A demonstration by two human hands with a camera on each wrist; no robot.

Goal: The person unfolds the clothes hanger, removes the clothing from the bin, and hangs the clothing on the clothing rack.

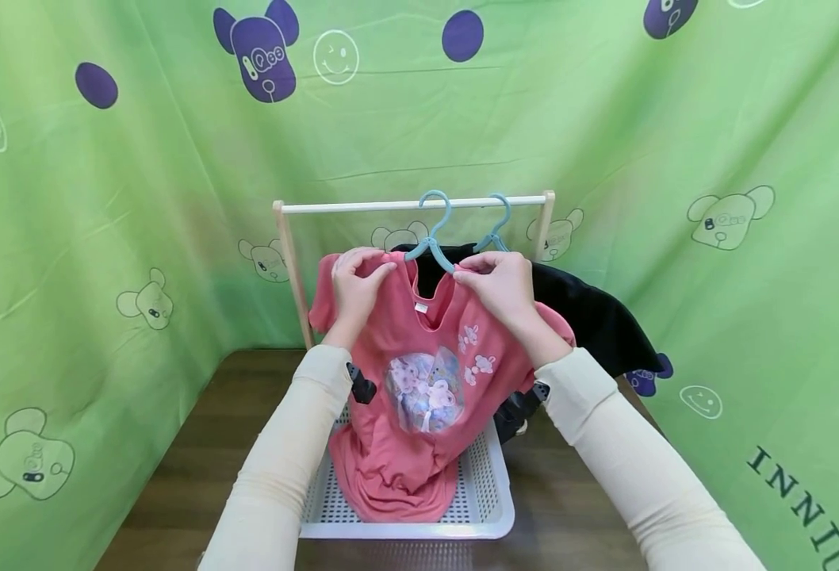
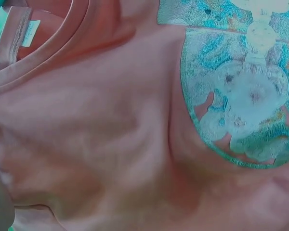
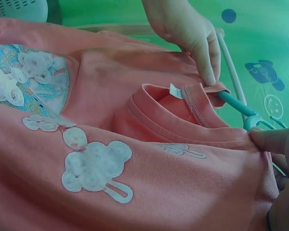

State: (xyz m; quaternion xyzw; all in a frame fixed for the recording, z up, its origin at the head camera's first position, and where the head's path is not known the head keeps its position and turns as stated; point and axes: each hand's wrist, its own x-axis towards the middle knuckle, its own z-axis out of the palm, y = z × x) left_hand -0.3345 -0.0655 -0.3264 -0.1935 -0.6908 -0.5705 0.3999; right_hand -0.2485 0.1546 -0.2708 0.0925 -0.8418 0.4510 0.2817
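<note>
A pink T-shirt [image 1: 405,333] with a printed round patch hangs by its shoulders between both hands, its hem lying in a white basket [image 1: 487,484]. A light blue hanger [image 1: 442,252] sits inside the neck opening, its hook up at the rack's rail. My left hand [image 1: 355,289] pinches the left shoulder beside the collar, thumb on the front. On the other side my right hand [image 1: 501,289] pinches the right shoulder near the hanger's arm. The right wrist view shows the left hand's fingertips at the collar, close to the hanger [image 3: 236,103].
A clothes rack with a white rail [image 1: 362,207] and wooden posts stands behind the shirt. From it a black garment [image 1: 591,317] hangs on a second blue hanger [image 1: 494,234], spreading to the right. Below is a dark wooden table [image 1: 562,500]; a green printed curtain [image 1: 141,222] surrounds it.
</note>
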